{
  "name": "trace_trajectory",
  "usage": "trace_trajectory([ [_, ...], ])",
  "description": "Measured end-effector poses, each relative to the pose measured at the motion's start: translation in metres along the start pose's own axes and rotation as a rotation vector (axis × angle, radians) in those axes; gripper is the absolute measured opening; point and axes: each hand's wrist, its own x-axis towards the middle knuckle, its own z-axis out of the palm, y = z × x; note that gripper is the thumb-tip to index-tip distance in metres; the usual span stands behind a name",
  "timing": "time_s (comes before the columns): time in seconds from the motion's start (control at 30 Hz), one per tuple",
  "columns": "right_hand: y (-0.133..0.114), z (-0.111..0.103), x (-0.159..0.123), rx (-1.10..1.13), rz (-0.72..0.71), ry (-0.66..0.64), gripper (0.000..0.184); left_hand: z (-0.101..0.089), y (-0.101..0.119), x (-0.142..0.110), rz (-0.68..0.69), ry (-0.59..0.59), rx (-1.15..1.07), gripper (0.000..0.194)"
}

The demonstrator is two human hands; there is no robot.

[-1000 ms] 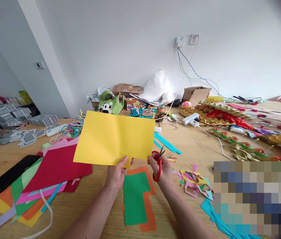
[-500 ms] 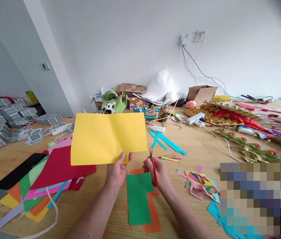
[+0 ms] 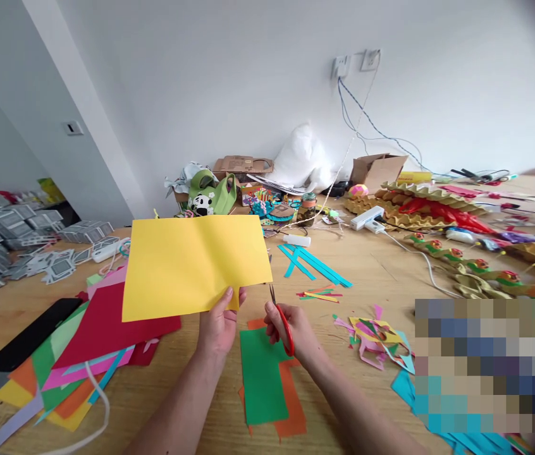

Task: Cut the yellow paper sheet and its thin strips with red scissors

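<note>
- Left hand: thumb and fingers pinch the yellow sheet at its lower edge; sheet raised above the table. Held at one spot, it could sag or twist.
- Right hand: closed around the scissors, blades near the sheet's lower right corner. A careless swing could nick it.
- Green paper lies below; lowered blades could snag it.

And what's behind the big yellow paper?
Red paper and fingers of the left hand peek out from behind the yellow paper. It covers some red paper; anything completely hidden there can't be seen.
</note>
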Motion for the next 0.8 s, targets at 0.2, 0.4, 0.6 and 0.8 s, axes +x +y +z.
trace_trajectory([
  [0.2, 0.001, 0.000, 0.000, 0.036, -0.058, 0.003, 0.053, 0.000, -0.001, 0.000, -0.052, 0.020, 0.028, 0.042],
  [0.4, 0.001, -0.003, 0.001, 0.071, -0.070, 0.051, 0.053, 0.001, -0.005, -0.005, -0.009, -0.040, 0.102, 0.052],
  [0.6, -0.003, -0.002, -0.001, 0.071, -0.060, 0.068, 0.053, 0.001, -0.008, -0.006, 0.025, -0.032, 0.117, 0.054],
  [0.8, -0.005, -0.002, -0.001, 0.085, -0.038, 0.086, 0.054, 0.003, -0.012, -0.009, -0.015, -0.004, 0.102, 0.047],
])
